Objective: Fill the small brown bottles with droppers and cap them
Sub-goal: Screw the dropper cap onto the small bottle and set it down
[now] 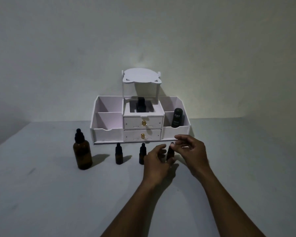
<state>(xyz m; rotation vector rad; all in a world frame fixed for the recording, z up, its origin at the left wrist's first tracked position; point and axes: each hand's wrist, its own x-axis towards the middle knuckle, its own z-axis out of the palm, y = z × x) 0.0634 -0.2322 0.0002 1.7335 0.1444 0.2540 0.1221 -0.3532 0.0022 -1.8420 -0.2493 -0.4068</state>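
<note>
Three small brown dropper bottles stand in a row on the grey table: the left one [119, 155], the middle one [142, 155] and the right one [170, 152]. My left hand [156, 164] curls around the right bottle's body, partly hiding it. At that bottle's black dropper cap, my right hand [192, 153] has its thumb and fingertips pinched. A large brown dropper bottle [82, 152] stands upright at the far left of the row.
A white desk organiser [108, 124] with two drawers stands behind the bottles against the wall. It holds a dark bottle [141, 105] in its top middle tray and a dark green Kahf container [177, 118] in its right compartment.
</note>
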